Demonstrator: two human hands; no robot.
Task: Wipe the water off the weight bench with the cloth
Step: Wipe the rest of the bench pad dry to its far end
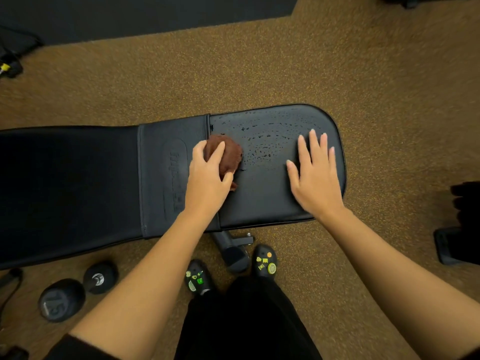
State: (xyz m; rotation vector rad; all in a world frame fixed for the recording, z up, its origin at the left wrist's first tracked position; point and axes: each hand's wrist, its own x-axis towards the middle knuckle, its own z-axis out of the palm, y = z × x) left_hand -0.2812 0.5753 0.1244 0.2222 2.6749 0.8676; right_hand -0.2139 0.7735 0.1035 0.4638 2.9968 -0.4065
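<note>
A black padded weight bench (104,178) runs from left to right across the view. Its rounded seat pad (262,198) on the right carries many small water droplets (270,141) over its far half. A bunched brown cloth (230,154) lies on the seat pad near the seam with the back pad. My left hand (207,183) grips the cloth from the near side, fingers curled over it. My right hand (315,178) rests flat on the right part of the seat pad, fingers straight and spread, holding nothing.
A dumbbell (75,292) lies on the brown speckled floor at the lower left. The bench's metal foot (233,250) sticks out between my two shoes (265,261). A dark phone-like object (454,245) lies at the right edge. Black matting (130,14) covers the far floor.
</note>
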